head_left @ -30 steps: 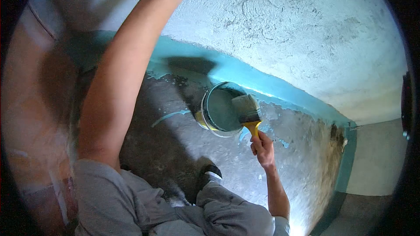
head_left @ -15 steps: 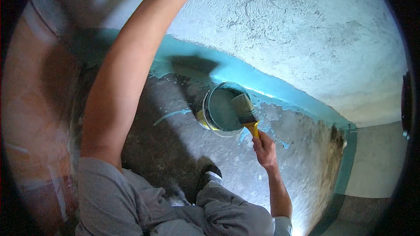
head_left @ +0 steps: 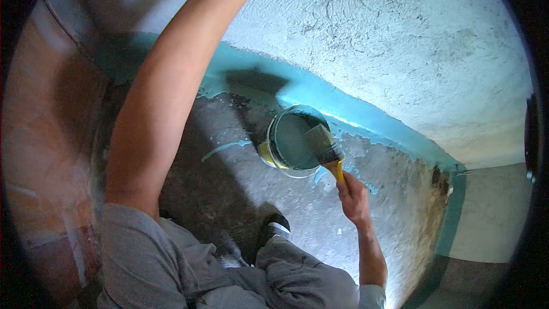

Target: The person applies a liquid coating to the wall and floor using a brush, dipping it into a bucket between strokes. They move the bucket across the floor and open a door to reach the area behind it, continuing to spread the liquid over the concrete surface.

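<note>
At the left of the frame, the left arm (head_left: 163, 91) stretches up to the top edge, perhaps for balance against the wall (head_left: 412, 57); the left hand lies out of view, so whether it grips anything I cannot tell. At the centre, the bucket (head_left: 266, 153) stands on the floor (head_left: 309, 209) just beside the teal band (head_left: 372, 123) along the wall's foot, presumably to keep its greenish liquid (head_left: 290, 140) within easy reach. Just right of that, the brush (head_left: 328, 153) slants with its bristles over the bucket's right side, likely so drips fall inside; whether it touches the rim is unclear. The right hand (head_left: 355, 197) is closed around its yellow handle, well back from the bristles. As for edges, the rim curves close under the brush, and the wall bounds movement above. Floor separates the bucket from the shoe (head_left: 278, 226) at lower centre, and more stretches rightward to the corner (head_left: 459, 167), giving the right arm sideways room.
</note>
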`<action>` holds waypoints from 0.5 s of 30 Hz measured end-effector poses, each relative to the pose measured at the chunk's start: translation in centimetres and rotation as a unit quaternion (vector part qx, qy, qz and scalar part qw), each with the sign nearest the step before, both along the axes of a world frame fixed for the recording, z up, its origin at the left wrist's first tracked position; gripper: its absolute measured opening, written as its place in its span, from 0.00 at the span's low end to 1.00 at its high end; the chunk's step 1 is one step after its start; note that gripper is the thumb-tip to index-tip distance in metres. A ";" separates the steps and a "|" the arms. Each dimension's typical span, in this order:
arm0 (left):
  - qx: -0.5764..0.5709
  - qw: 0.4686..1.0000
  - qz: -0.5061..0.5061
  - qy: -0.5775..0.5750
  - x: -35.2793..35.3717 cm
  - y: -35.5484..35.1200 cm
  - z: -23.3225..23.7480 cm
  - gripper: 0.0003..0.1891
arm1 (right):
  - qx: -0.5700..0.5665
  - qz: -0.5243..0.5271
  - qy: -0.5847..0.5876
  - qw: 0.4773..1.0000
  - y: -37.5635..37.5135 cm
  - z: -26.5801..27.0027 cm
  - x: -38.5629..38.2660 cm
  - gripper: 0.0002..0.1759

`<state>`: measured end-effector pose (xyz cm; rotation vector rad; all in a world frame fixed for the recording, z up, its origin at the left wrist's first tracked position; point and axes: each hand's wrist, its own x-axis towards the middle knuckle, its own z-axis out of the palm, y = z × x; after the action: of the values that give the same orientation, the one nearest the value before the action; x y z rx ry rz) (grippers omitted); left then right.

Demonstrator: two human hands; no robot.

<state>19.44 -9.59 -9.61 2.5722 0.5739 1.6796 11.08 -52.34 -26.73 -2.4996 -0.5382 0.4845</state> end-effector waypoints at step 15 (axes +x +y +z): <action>-0.025 1.000 -0.013 0.008 -0.4 -0.6 0.3 0.39 | 0.020 0.033 -0.080 0.996 0.0 0.8 0.3 0.14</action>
<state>19.02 -10.20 -9.30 2.5495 0.5723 1.6158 11.39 -52.35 -25.98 -2.5018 -0.6882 0.2970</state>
